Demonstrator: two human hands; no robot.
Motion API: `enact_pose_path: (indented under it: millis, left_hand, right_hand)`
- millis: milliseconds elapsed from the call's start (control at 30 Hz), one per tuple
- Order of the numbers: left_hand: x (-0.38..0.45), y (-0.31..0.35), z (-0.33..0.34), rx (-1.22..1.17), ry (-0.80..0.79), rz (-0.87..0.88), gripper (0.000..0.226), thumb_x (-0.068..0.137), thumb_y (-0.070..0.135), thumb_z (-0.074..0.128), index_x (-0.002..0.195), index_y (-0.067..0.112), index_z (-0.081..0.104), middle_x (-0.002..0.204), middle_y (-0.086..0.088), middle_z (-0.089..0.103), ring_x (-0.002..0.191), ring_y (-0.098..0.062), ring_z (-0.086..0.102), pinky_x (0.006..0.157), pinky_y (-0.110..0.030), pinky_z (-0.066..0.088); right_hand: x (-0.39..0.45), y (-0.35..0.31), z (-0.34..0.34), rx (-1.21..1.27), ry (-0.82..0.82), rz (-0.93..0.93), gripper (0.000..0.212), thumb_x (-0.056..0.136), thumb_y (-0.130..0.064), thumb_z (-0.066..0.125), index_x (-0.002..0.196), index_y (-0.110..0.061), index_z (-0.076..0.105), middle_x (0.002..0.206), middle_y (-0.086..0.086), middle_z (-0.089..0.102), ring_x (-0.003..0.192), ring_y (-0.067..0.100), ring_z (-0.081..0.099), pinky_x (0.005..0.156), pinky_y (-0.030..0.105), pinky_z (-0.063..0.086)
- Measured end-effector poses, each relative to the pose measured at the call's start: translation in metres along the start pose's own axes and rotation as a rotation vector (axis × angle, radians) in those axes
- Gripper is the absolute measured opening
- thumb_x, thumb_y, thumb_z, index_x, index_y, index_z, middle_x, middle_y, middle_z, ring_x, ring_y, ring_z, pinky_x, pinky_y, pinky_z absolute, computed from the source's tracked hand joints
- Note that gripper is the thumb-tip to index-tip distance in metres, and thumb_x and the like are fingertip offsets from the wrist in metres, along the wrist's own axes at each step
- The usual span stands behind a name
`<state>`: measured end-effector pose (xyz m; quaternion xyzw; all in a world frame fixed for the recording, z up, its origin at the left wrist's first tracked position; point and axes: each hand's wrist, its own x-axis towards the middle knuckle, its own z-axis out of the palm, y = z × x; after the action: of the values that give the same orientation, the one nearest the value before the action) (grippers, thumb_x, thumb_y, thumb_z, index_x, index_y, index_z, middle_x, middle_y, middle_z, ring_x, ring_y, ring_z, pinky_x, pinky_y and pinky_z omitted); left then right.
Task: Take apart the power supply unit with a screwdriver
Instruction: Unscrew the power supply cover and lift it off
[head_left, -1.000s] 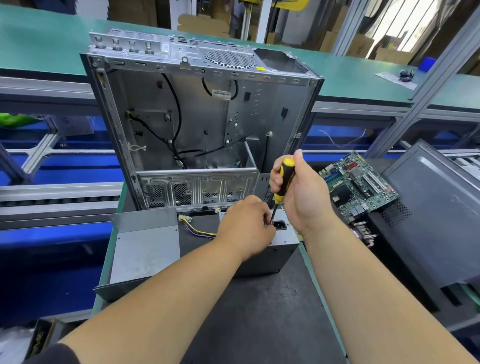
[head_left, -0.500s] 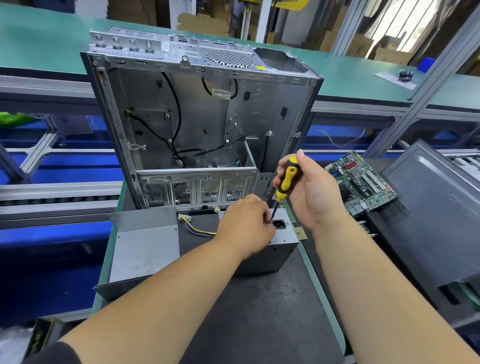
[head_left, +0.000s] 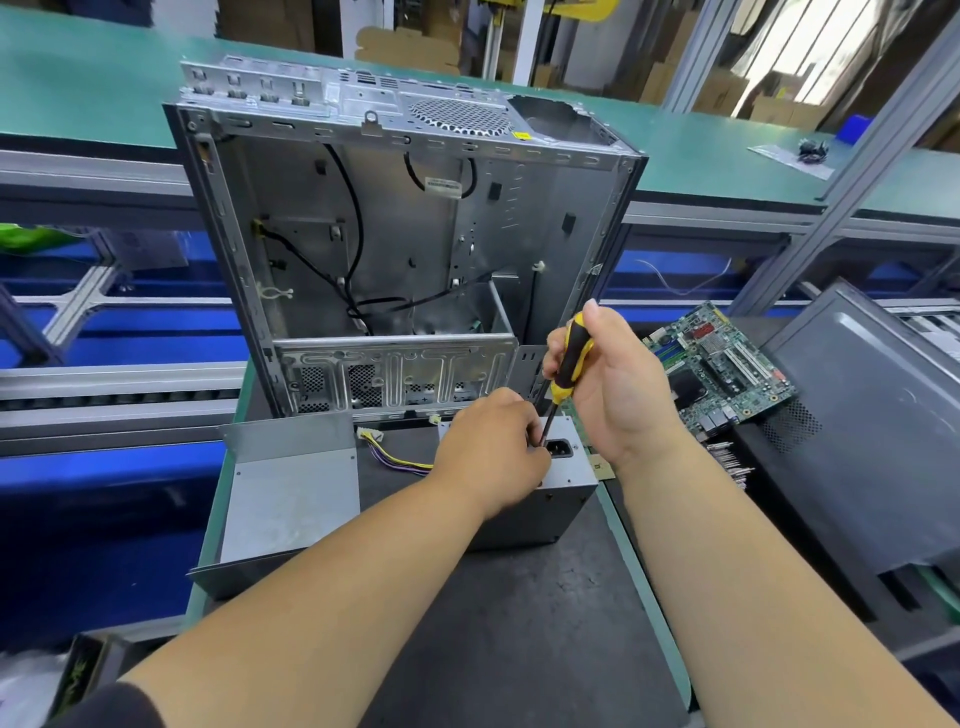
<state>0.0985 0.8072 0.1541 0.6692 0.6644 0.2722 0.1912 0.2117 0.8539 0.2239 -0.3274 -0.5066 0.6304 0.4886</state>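
On the bench: a dark mat (head_left: 519, 623) covers the work surface, whose green edge shows along its right side.
Power supply unit: the grey metal box (head_left: 540, 514) stands on the mat near the middle, just in front of the open case, with its socket face turned up.
Right hand: the right hand (head_left: 618, 384) has its fingers curled round the handle of the yellow-and-black screwdriver (head_left: 569, 366), thumb up at the top of the handle.
Screwdriver: tilted, handle up and to the right, dark shaft running down to the unit's top face beside the socket; the tip is hidden by the fingers of the other hand.
Left hand: the left hand (head_left: 493, 447) rests on top of the unit, fingers curled and pinching the screwdriver shaft low down.
Wires: a yellow and purple wire bundle (head_left: 395, 457) lies on the mat left of the unit.
Cover: a bent grey sheet-metal cover (head_left: 291, 499) sits at the mat's left edge.
Case: an empty computer case (head_left: 405, 249) stands upright at the far edge, black cables loose inside.
Right side: a green motherboard (head_left: 722, 364) lies beside a dark side panel (head_left: 872, 436).
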Motion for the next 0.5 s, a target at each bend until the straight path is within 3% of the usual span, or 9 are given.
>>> enact_pose_path:
  millis: [133,267,367,433,500]
  left_hand:
    - [0.0,0.0,0.001,0.005,0.001,0.0,0.013,0.081,0.028,0.059,0.073,0.031,0.05,0.106,0.01,0.051,0.097,-0.019,0.049,0.073,-0.029,0.035]
    - [0.0,0.0,0.001,0.01,0.003,0.002,0.011,0.081,0.027,0.059,0.074,0.03,0.051,0.106,0.009,0.051,0.096,-0.02,0.049,0.072,-0.029,0.033]
    - [0.0,0.0,0.0,0.006,0.0,0.006,0.01,0.081,0.027,0.059,0.075,0.03,0.051,0.107,0.008,0.052,0.097,-0.02,0.049,0.072,-0.029,0.033]
    - [0.0,0.0,0.0,0.01,-0.002,0.007,0.01,0.081,0.027,0.059,0.076,0.03,0.051,0.107,0.008,0.052,0.096,-0.02,0.049,0.071,-0.029,0.032]
    - [0.0,0.0,0.0,0.003,0.002,0.007,0.011,0.081,0.027,0.059,0.075,0.03,0.051,0.106,0.008,0.052,0.096,-0.02,0.05,0.072,-0.029,0.032]
  right_hand:
    - [0.003,-0.004,-0.005,0.015,0.016,0.043,0.033,0.104,-0.032,0.045,0.086,-0.009,0.06,0.074,0.002,0.06,0.067,0.016,0.057,0.072,0.031,0.05]
    - [0.002,-0.002,0.002,0.089,-0.011,0.087,0.053,0.109,-0.037,0.026,0.075,-0.007,0.054,0.058,0.001,0.042,0.057,0.015,0.036,0.059,0.027,0.035]
    - [-0.001,0.0,0.006,0.079,-0.032,0.068,0.058,0.108,-0.043,0.023,0.073,-0.008,0.054,0.056,0.002,0.036,0.056,0.015,0.031,0.057,0.026,0.032]
    - [-0.003,0.001,0.006,0.07,-0.052,0.06,0.053,0.106,-0.045,0.027,0.078,-0.01,0.055,0.058,0.001,0.037,0.056,0.014,0.033,0.056,0.025,0.034]
    - [-0.004,0.002,0.005,0.044,-0.062,0.049,0.035,0.105,-0.038,0.037,0.083,-0.014,0.049,0.062,0.001,0.042,0.058,0.015,0.036,0.061,0.026,0.035]
